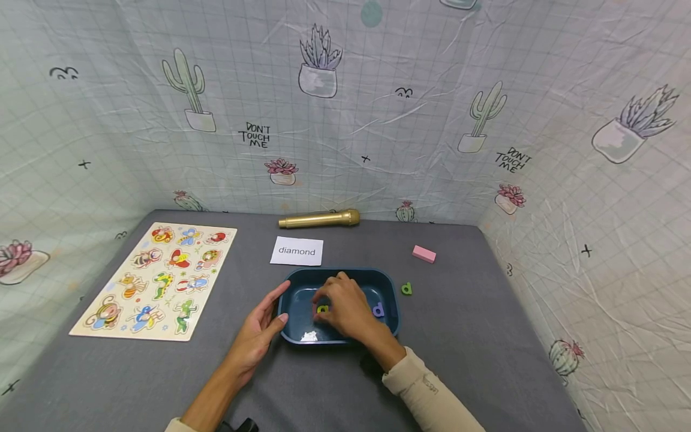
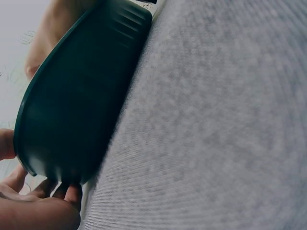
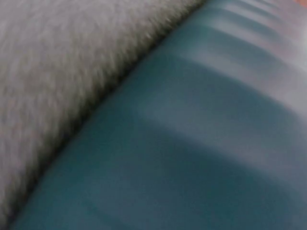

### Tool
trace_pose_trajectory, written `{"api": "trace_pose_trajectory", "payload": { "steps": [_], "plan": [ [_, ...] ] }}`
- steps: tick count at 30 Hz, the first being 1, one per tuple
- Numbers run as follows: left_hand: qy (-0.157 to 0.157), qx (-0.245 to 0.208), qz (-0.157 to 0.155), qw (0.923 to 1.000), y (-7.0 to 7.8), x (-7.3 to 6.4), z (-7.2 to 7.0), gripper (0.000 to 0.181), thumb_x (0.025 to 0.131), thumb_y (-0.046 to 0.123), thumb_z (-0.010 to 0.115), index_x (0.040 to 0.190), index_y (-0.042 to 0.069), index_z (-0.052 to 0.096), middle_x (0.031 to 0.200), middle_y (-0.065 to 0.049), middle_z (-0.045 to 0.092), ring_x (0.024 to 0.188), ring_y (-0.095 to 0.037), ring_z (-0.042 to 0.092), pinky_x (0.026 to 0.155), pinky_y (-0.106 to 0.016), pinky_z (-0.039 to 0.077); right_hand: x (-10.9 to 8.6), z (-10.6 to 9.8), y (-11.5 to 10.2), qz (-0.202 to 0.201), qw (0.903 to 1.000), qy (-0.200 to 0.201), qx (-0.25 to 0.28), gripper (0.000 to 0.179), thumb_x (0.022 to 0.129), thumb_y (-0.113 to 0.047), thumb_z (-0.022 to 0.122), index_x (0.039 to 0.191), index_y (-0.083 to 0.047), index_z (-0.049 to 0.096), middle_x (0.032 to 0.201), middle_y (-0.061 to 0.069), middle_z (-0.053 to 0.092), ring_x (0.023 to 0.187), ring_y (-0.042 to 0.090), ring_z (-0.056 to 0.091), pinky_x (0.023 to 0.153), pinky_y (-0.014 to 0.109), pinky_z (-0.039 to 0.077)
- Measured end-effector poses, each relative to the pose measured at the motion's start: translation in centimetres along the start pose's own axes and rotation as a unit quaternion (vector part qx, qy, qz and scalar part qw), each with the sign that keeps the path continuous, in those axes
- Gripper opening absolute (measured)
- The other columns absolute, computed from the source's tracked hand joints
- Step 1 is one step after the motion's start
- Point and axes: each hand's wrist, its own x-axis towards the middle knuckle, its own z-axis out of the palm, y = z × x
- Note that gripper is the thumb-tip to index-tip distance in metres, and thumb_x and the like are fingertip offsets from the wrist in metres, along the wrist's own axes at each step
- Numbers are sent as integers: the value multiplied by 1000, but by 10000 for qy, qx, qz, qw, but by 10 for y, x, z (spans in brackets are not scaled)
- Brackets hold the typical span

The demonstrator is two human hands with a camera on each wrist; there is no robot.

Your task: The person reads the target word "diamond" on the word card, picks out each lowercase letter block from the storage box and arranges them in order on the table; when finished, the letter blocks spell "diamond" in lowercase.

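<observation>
A dark blue tray (image 1: 299,336) lies on the grey table. My left hand (image 1: 258,333) holds its left end; in the left wrist view its fingers (image 2: 73,195) bend against the tray's end wall (image 2: 72,105). Reaching inside, my right hand (image 1: 348,305) pinches a small yellow-green letter (image 1: 323,309) between thumb and forefinger, partly hiding it. A purple letter d (image 1: 378,309) lies at the tray's right side. Outside, to the right, is a green letter d (image 1: 406,288). The right wrist view shows mostly the tray's ribbed outer wall (image 3: 182,129), blurred.
Behind the tray lies a white card (image 1: 297,251) reading "diamond", with a gold toy microphone (image 1: 320,219) beyond it. A pink block (image 1: 424,254) sits at the back right. An insect picture board (image 1: 205,282) covers part of the table's left side. Printed cloth (image 1: 367,114) hangs around the table.
</observation>
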Motion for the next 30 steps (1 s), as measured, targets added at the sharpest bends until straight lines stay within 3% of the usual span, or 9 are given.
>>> {"api": "trace_pose_trajectory", "payload": {
  "steps": [9, 19, 30],
  "plan": [
    [1, 12, 27, 10000, -1, 0, 0, 65, 108, 2, 55, 167, 16, 33, 177, 1, 25, 168, -19, 5, 118, 0, 19, -10, -20, 8, 60, 9986, 427, 310, 30, 81, -27, 95, 108, -21, 84, 107, -4, 77, 100, 17, 60, 94, 40, 54],
    [30, 30, 61, 10000, -1, 0, 0, 65, 108, 1, 56, 167, 16, 34, 177, 0, 26, 168, -18, 6, 119, 0, 19, -22, -41, 29, 485, 9938, 764, 650, 31, 81, -19, 94, 109, -15, 83, 105, 1, 78, 99, 20, 59, 95, 47, 53],
    [16, 38, 78, 10000, -1, 0, 0, 65, 108, 1, 56, 167, 16, 34, 177, -1, 25, 168, -19, 5, 119, -1, 19, -37, -61, 59, 1013, 9869, 1061, 666, 31, 81, -16, 94, 110, -14, 83, 113, 4, 80, 105, 25, 62, 100, 49, 54]
  ]
}}
